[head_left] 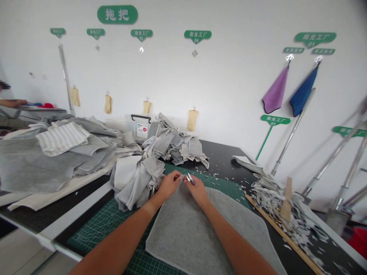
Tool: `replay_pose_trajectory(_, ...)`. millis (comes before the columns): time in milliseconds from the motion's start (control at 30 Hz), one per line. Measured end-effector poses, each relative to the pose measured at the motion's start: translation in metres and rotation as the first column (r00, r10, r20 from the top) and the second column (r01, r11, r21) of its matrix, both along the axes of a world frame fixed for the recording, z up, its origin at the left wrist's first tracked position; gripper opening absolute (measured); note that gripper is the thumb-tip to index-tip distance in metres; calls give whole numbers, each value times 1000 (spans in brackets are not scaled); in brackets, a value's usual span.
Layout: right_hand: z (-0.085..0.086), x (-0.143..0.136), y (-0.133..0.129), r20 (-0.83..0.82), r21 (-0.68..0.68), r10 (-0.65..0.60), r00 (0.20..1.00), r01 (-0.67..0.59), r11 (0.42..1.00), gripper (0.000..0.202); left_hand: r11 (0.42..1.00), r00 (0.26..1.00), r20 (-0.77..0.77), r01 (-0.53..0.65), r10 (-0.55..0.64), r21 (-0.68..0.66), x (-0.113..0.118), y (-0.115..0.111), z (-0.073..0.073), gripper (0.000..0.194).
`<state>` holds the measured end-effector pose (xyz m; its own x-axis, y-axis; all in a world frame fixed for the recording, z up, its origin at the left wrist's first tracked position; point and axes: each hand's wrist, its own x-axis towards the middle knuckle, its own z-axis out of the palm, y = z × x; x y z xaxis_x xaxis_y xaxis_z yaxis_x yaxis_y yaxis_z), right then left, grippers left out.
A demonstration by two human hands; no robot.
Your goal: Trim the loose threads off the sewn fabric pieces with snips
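Note:
A large grey cloth [183,229] lies over the green cutting mat [97,225]. At its far edge my left hand [171,183] pinches the cloth between closed fingers. Just to the right, my right hand [196,189] is closed around small metal snips [190,178], their blades pointing up and left near the cloth's edge. The fingertips of both hands are close together there. Beside my left hand sits a pile of folded grey cloths [137,179].
Heaped grey cloths [57,160] cover the left side; another heap [174,143] stands behind, near a clear box [142,130]. Scraps [269,194], a long wooden strip [282,233] and a wooden piece [286,200] lie right. A person's arm [13,103] shows far left.

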<state>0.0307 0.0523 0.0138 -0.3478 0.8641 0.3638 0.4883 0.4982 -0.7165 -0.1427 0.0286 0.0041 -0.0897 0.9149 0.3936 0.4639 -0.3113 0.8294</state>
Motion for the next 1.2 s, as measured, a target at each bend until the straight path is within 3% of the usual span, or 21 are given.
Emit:
replay_pose_trajectory(333,-6,5,2,-29,70,-14,999,16,997,22,987,986,44,157,-158,34,0,2,-5,23)
replay_pose_trajectory(667,-13,5,0,-78,74,-82,994,88,993,29,986,982,100,157,-162,55,-3,12,-18,25)
replay_pose_trajectory(900,-15,4,-7,-99,49,-100,990,106,993,45,990,986,101,126,-132,58,-3,10,-16,26)
replay_pose_trajectory(1200,-9,1,-8,-121,75,-52,991,61,995,46,989,985,103,130,-137,71,-4,10,-15,26)
